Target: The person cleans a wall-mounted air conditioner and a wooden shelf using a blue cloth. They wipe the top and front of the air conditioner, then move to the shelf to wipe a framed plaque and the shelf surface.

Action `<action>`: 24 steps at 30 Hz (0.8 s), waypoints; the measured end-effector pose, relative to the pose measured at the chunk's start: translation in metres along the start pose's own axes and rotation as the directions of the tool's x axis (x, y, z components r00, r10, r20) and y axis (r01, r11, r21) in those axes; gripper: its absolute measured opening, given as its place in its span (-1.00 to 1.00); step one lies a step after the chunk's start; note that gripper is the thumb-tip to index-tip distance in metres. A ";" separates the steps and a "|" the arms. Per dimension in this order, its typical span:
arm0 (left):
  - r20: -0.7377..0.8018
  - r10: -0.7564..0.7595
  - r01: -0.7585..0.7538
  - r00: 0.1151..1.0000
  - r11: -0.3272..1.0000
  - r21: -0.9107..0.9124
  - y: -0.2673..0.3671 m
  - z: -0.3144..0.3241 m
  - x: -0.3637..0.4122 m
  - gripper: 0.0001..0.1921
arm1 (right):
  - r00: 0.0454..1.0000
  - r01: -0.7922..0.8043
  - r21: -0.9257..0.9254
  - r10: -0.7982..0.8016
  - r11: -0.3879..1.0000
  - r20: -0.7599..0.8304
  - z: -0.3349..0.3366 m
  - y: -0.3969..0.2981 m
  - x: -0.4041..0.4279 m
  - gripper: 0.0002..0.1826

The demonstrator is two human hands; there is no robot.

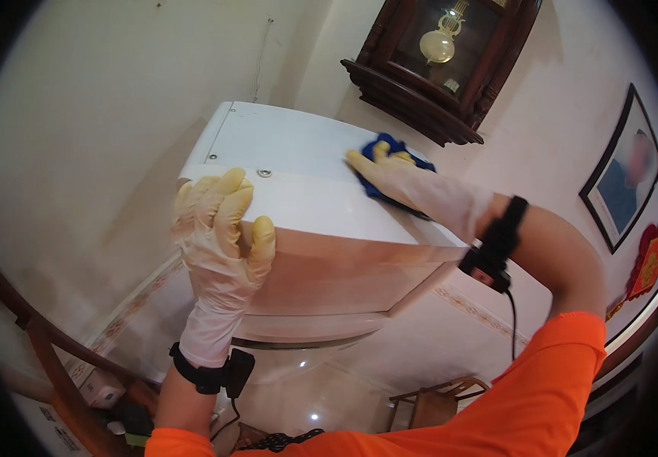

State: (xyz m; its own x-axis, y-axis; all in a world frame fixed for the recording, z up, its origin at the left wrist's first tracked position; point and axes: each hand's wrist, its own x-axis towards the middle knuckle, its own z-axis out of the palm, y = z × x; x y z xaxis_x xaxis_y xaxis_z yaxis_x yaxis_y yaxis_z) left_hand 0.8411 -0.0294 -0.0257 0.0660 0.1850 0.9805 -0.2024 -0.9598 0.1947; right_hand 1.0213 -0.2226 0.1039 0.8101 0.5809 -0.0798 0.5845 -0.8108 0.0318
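A tall white appliance cabinet, its kind not certain, stands before me, and its flat top panel [300, 165] faces up. My left hand [220, 228], in a pale rubber glove with yellowish fingers, rests on the top's near left corner with fingers spread and holds nothing. On the right part of the top, my right hand [403, 177], gloved alike, presses on a dark blue cloth [386, 197]. The cloth is bunched under the fingers and partly hidden by the hand. A round metal fitting [264, 172] is set in the top near my left fingertips.
A dark wooden pendulum clock [420, 103] hangs just behind the cabinet. A framed portrait [626, 171] and a red decoration [646, 263] are on the right wall. Below are a wooden chair [434, 408] and, at lower left, wooden furniture [57, 365] with a box [100, 388].
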 end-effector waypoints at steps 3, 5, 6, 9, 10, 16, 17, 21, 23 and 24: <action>-0.005 0.014 -0.014 1.000 0.999 0.047 -0.005 0.000 0.001 -0.72 | 0.987 0.158 0.050 -0.158 0.986 -0.004 -0.003 -0.063 0.036 -0.36; -0.006 0.011 -0.011 1.000 0.999 0.053 -0.008 0.000 -0.002 -0.67 | 0.979 0.193 0.038 -0.195 0.981 0.054 -0.011 -0.126 0.046 -0.54; -0.006 0.015 -0.015 1.000 0.997 0.076 -0.009 -0.005 0.000 -0.67 | 0.940 0.331 0.031 -0.332 0.943 0.082 -0.016 -0.154 0.052 -0.56; 0.000 0.021 -0.021 1.000 0.998 0.066 0.002 0.001 0.000 -0.66 | 0.642 0.703 -0.349 -0.764 0.619 -0.062 0.003 -0.173 0.087 -0.48; -0.004 0.029 -0.029 1.000 0.998 0.063 0.005 0.004 0.000 -0.66 | 0.472 0.812 -0.409 -0.881 0.415 0.042 -0.004 -0.167 0.087 -0.41; -0.025 0.059 -0.056 0.998 0.994 0.094 -0.005 -0.001 0.001 -0.70 | 0.658 0.704 0.310 -0.751 0.639 0.055 -0.026 -0.133 0.020 -0.42; -0.042 0.058 -0.055 0.997 0.996 0.068 -0.004 -0.004 0.006 -0.70 | 0.669 0.663 0.403 -0.741 0.631 0.059 -0.033 -0.121 0.008 -0.42; -0.062 0.067 -0.062 0.996 0.996 0.068 -0.003 0.001 0.005 -0.73 | 0.719 0.578 0.514 -0.694 0.633 0.045 -0.030 -0.042 -0.010 -0.37; -0.108 0.087 -0.074 0.990 0.990 0.117 -0.003 0.003 0.003 -0.71 | 0.749 0.547 0.537 -0.662 0.642 0.028 -0.030 -0.007 -0.036 -0.38; -0.095 0.084 -0.072 0.992 0.989 0.128 -0.005 0.001 0.003 -0.71 | 0.773 0.508 0.576 -0.634 0.640 0.023 -0.031 0.005 -0.052 -0.38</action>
State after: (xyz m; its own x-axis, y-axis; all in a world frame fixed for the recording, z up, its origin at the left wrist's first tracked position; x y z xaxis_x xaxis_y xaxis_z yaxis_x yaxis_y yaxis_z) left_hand 0.8433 -0.0243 -0.0234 -0.0443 0.1226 0.9915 -0.0800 -0.9897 0.1188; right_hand 0.9839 -0.2546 0.1390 0.2547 0.9614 -0.1045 0.7592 -0.2657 -0.5941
